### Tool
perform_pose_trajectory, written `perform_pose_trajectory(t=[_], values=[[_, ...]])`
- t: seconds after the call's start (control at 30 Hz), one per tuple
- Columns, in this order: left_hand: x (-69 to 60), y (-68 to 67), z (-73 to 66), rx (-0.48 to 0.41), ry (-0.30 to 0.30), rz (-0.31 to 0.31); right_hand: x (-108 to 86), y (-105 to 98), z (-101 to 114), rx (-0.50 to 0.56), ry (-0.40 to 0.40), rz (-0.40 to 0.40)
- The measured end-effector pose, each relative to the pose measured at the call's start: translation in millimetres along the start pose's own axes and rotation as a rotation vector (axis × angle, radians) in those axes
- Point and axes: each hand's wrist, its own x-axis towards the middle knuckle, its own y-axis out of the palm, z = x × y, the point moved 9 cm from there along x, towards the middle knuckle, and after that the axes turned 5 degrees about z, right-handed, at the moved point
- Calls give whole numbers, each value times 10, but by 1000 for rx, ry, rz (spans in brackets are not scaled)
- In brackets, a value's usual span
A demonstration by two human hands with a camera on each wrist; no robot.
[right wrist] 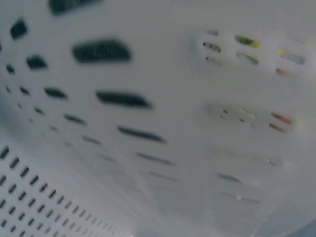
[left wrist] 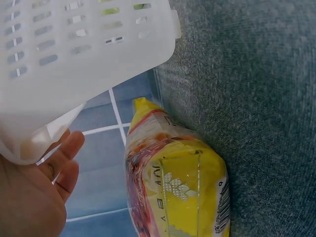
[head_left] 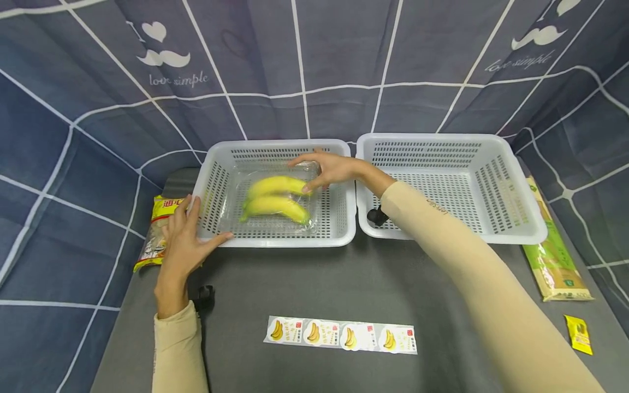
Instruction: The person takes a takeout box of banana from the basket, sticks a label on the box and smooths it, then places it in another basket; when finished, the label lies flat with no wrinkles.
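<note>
Two yellow bananas (head_left: 275, 207) lie in a clear plastic tray (head_left: 231, 204) inside the left white basket (head_left: 280, 242). Over the tray's right end is my right hand (head_left: 336, 168), its thumb by the tip of the upper banana and its fingers spread toward the tray's back edge. Whether it touches the tray I cannot tell. My left hand (head_left: 184, 245) rests at the basket's front left corner, thumb along the front rim and fingers extended by the left side. In the left wrist view, that hand's fingers (left wrist: 66, 158) show beside the white basket (left wrist: 89, 69).
Another white basket (head_left: 491, 239) stands under my right forearm. A yellow food bag (head_left: 156, 232) lies left, a green-and-yellow bag (head_left: 555, 256) right, with a small yellow packet (head_left: 579, 334) nearby. A strip of banana stickers (head_left: 340, 334) lies in front. Patterned curtains surround the grey table (head_left: 304, 284).
</note>
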Motion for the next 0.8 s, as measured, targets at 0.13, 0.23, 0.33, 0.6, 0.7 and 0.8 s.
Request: perform_pose_trajectory(t=[0.13, 0.23, 0.33, 0.6, 0.7, 0.8], values=[[-9, -14, 7, 5, -4, -7, -18, -19, 27, 206, -74, -4], [-12, -11, 7, 1, -1, -8, -43, -47, 22, 246, -87, -25], [-15, -5, 10, -5, -4, -5, -78, -89, 11, 272, -88, -59], [-4, 16, 7, -14, -26, 20, -241, -232, -5, 329, -82, -125], [-4, 19, 15, -14, -37, 29, -315, -280, -34, 369, -67, -145], [-6, 14, 26, -18, -39, 29, -418, -347, -40, 393, -60, -179]])
